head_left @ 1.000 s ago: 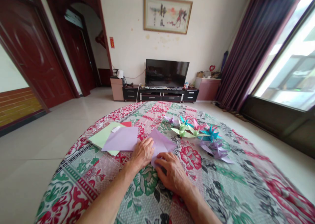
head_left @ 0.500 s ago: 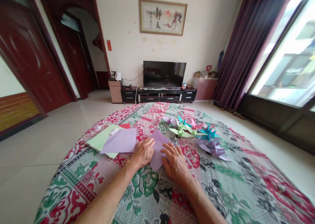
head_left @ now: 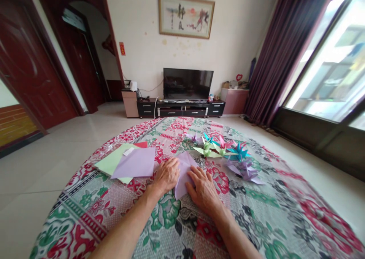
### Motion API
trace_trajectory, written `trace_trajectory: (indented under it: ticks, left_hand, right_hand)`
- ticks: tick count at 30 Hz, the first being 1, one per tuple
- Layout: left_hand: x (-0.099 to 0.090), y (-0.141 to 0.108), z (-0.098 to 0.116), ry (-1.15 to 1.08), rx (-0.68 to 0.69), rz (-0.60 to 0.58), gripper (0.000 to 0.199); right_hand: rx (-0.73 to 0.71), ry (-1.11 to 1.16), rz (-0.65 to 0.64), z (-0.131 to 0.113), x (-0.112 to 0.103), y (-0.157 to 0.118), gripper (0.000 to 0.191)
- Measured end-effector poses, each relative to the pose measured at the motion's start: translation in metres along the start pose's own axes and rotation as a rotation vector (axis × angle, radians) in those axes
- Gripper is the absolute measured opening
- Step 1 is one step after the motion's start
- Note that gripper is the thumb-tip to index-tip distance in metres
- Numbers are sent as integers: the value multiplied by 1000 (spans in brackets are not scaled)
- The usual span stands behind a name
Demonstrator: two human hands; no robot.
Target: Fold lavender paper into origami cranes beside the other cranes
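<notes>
A folded piece of purple paper lies on the patterned tablecloth between my hands. My left hand rests at the paper's left edge, its fingers curled together; whether they pinch the edge is hard to make out. On the right side, my right hand lies over the paper with its fingers slightly spread and pressing down. Left of my left hand is a flat purple sheet, on top of light green sheets and a red sheet.
Several folded paper cranes stand at the right back of the round table, among them a green one, a blue one and a purple one. A television stands beyond.
The whole view has shifted slightly. The purple paper's upper part now shows a fold line and overlapping layer; both hands have stayed nearly in place on it.
</notes>
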State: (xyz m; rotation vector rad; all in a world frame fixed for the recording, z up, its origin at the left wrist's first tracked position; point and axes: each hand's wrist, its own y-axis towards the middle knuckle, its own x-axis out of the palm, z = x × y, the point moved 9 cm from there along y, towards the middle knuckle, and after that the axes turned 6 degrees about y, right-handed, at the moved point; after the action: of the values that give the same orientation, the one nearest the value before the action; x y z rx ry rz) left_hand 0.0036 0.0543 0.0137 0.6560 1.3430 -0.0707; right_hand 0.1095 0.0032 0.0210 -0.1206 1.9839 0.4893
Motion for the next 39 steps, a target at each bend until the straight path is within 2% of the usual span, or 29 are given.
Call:
trace_trajectory:
  ticks: [30, 39]
  left_hand:
    - [8, 5, -3, 18, 3, -16, 34]
    - [8, 5, -3, 27, 5, -24, 36]
  right_hand:
    - [-29, 24, 66, -2, -6, -1, 32]
    - [-39, 112, 54, 15, -11, -2, 34]
